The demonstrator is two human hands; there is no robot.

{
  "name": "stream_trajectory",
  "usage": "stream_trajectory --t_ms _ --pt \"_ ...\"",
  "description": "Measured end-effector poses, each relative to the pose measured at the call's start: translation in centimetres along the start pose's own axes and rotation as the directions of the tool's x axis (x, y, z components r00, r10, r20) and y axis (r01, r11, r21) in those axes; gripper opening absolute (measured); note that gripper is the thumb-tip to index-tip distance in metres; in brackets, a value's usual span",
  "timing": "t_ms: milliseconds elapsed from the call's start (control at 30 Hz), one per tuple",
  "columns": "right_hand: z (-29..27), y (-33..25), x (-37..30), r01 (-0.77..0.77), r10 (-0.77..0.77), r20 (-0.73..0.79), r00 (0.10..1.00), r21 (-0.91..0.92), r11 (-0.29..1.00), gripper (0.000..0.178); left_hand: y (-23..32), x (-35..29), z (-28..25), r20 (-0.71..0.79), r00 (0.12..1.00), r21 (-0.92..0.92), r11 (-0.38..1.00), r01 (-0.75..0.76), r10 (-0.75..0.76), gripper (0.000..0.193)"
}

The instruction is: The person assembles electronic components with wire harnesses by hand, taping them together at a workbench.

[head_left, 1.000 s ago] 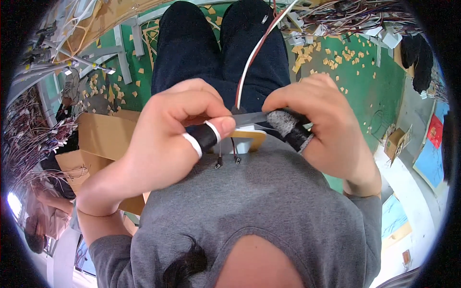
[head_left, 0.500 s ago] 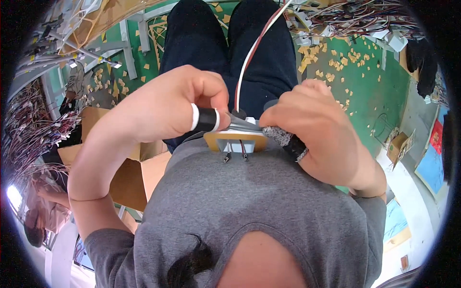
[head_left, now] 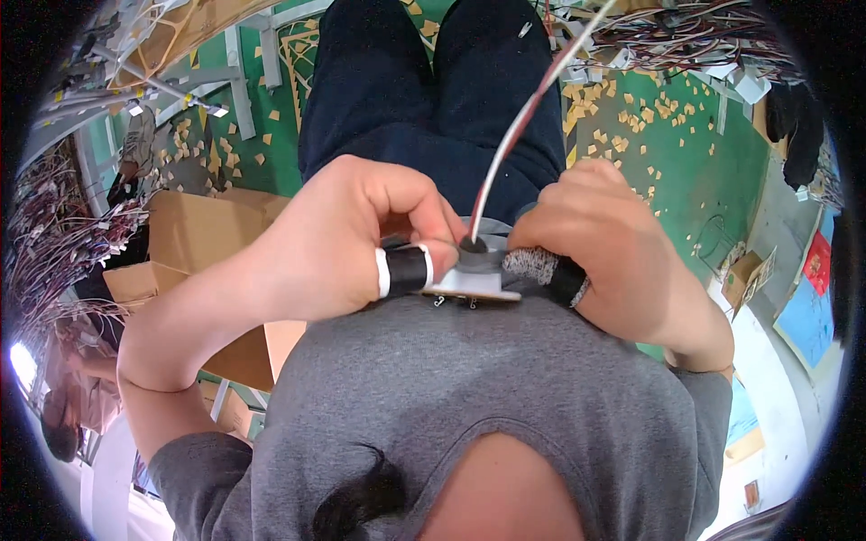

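Close to my chest, my left hand (head_left: pixel 383 212) is closed in a pinch, thumb and fingertips against a grey tape strip (head_left: pixel 485 260). The strip bends around the base of a black sleeve (head_left: pixel 472 243), where a red-and-white wire bundle (head_left: pixel 516 135) comes out. My right hand (head_left: pixel 600 221) is closed too, pinching the strip's other side; part of it is hidden by the fingers. Below sits a white plug housing (head_left: pixel 474 282) on a thin tan plate (head_left: pixel 492 294), with small metal terminals (head_left: pixel 439 302) poking out. Both thumbs wear wraps, black-and-white on the left, grey knit and black on the right.
An open cardboard box (head_left: pixel 203 230) stands at my left. Wire harnesses hang at the left (head_left: pixel 68 234) and upper right (head_left: pixel 677 41). Tan scraps (head_left: pixel 631 113) litter the green floor. A metal frame leg (head_left: pixel 239 86) rises near the box. Another person (head_left: pixel 81 397) sits at far left.
The grey strip, stretched between my hands before, now curves around the sleeve. The plug has tipped, its plate seen nearly edge-on, and the wires lean further right. My hands moved slightly right.
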State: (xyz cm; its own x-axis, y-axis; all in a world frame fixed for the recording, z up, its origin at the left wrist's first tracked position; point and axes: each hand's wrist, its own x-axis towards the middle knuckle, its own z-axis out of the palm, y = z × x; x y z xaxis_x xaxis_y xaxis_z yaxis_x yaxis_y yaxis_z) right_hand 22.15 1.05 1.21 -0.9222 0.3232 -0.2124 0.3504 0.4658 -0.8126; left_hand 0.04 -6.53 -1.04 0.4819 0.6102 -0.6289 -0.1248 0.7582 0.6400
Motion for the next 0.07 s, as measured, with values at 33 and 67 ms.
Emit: stream_trajectory --t_ms 33,67 --pt "-0.05 -0.08 0.02 0.017 -0.017 -0.012 1.000 -0.024 1.000 0.028 -0.24 -0.20 0.06 0.021 0.993 0.058 0.992 -0.114 0.113 0.006" --pt "-0.12 -0.22 0.04 0.033 -0.034 -0.024 0.999 -0.049 0.998 0.026 -0.69 -0.33 0.11 0.048 0.973 0.115 0.967 -0.228 0.224 0.006"
